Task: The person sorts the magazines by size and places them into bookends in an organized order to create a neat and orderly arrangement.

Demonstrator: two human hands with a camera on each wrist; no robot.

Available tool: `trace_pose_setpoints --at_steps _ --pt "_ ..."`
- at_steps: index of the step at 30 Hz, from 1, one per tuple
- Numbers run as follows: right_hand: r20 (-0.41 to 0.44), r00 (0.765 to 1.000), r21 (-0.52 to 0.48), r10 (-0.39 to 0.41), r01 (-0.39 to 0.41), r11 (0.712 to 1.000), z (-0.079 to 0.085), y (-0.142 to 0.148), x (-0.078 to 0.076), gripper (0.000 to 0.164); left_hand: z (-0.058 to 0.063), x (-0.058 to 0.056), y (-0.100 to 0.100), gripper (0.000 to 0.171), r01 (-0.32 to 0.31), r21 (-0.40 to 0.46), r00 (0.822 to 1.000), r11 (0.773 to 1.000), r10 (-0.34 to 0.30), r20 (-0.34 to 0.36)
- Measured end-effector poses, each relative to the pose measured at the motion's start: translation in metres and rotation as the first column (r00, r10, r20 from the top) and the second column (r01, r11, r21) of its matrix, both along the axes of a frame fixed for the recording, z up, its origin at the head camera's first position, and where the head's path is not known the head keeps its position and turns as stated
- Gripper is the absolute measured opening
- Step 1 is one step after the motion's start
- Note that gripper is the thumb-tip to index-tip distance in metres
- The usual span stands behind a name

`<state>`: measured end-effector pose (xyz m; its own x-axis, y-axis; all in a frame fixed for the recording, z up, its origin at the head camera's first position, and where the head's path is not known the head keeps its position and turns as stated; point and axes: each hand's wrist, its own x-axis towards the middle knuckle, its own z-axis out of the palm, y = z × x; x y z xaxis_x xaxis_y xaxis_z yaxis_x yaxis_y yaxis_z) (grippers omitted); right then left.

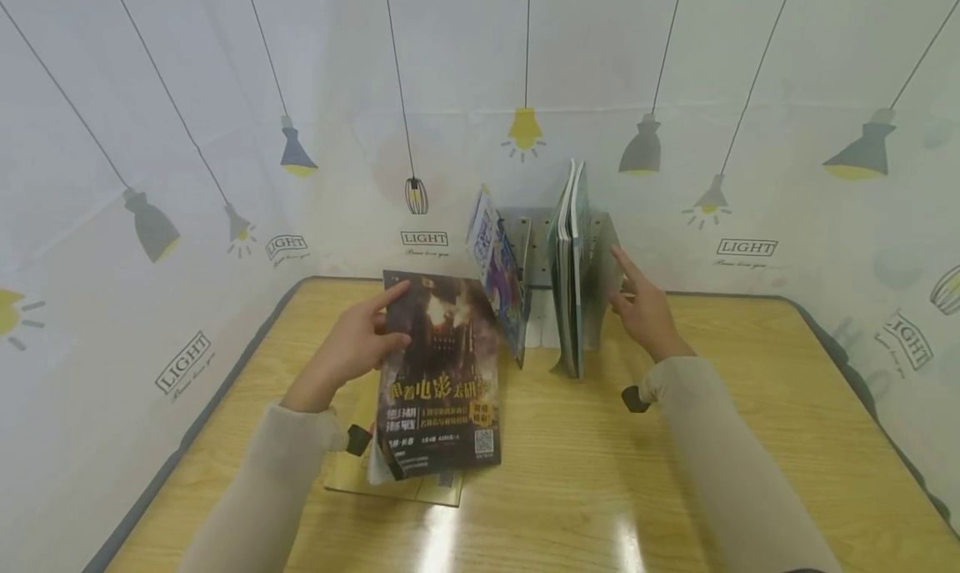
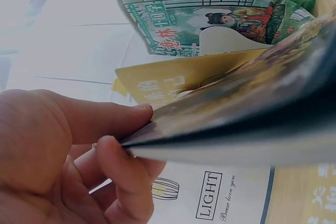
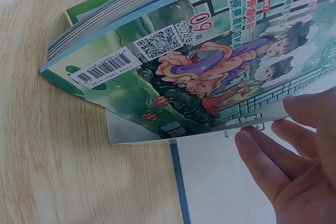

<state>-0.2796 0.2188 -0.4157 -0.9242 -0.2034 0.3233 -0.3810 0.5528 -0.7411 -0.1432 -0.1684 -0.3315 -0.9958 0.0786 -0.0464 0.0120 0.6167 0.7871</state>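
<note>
My left hand (image 1: 347, 346) pinches the left edge of a dark magazine (image 1: 442, 348) with a burning building on its cover. In the left wrist view the thumb lies on one face of this magazine (image 2: 220, 124), the fingers on the other. My right hand (image 1: 647, 321) holds the edge of the bookend's right panel (image 1: 604, 277), thumb and fingers on opposite sides. Several green magazines (image 1: 576, 264) stand upright against that panel. A colourful purple-blue book (image 1: 497, 264) leans at the bookend's left side. The right wrist view shows the green cover (image 3: 205, 72) closely.
A yellow booklet (image 1: 420, 491) lies flat on the wooden table (image 1: 570, 473), partly beneath the raised dark magazine. Behind the bookend hangs a white backdrop (image 1: 465, 72) printed with lamps. The table's dark back edge (image 1: 697, 294) runs along it.
</note>
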Motion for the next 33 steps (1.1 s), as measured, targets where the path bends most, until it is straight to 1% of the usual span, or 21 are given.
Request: trace_pose_setpoints --at_steps 2,7,10,12,15,19,25,30,32,33 --pt "0.002 1.000 -0.001 -0.001 0.001 1.000 0.000 -0.001 0.000 0.076 0.000 0.000 0.001 0.072 -0.017 0.004 1.000 1.000 0.017 -0.007" --pt "0.007 1.000 -0.005 -0.001 0.001 1.000 0.001 -0.001 0.002 0.076 0.002 0.000 0.004 0.073 -0.027 -0.004 0.998 1.000 0.027 -0.049" --pt "0.010 1.000 -0.004 0.001 -0.001 1.000 0.002 -0.001 0.002 0.075 0.002 -0.001 0.005 0.073 -0.032 -0.032 0.994 0.999 0.028 -0.108" --pt "0.014 1.000 -0.006 0.003 -0.003 1.000 0.002 -0.001 0.002 0.075 0.002 -0.002 0.007 0.074 -0.048 -0.064 0.985 0.997 0.037 -0.166" --pt "0.016 1.000 -0.006 0.000 0.000 1.000 0.003 -0.001 0.002 0.075 0.000 -0.005 0.010 0.074 -0.085 -0.118 0.964 0.989 0.052 -0.260" --pt "0.009 1.000 0.003 -0.004 0.003 1.000 0.003 -0.002 0.003 0.074 -0.004 -0.010 0.016 0.075 -0.130 -0.137 0.933 0.982 0.075 -0.353" --pt "0.013 1.000 0.008 0.000 0.000 1.000 0.005 -0.002 0.004 0.073 -0.009 -0.016 0.025 0.074 -0.181 -0.113 0.896 0.977 0.117 -0.428" --pt "0.017 1.000 0.012 -0.002 0.001 1.000 0.005 -0.001 0.004 0.073 -0.013 -0.020 0.031 0.071 -0.196 -0.113 0.858 0.974 0.114 -0.501" --pt "0.018 1.000 0.013 -0.001 0.001 1.000 0.004 0.000 0.003 0.072 -0.015 -0.022 0.033 0.070 -0.205 -0.117 0.847 0.972 0.115 -0.519" --pt "0.020 1.000 0.011 -0.001 0.001 1.000 0.004 0.000 0.003 0.071 -0.016 -0.023 0.034 0.070 -0.209 -0.122 0.844 0.970 0.117 -0.524"
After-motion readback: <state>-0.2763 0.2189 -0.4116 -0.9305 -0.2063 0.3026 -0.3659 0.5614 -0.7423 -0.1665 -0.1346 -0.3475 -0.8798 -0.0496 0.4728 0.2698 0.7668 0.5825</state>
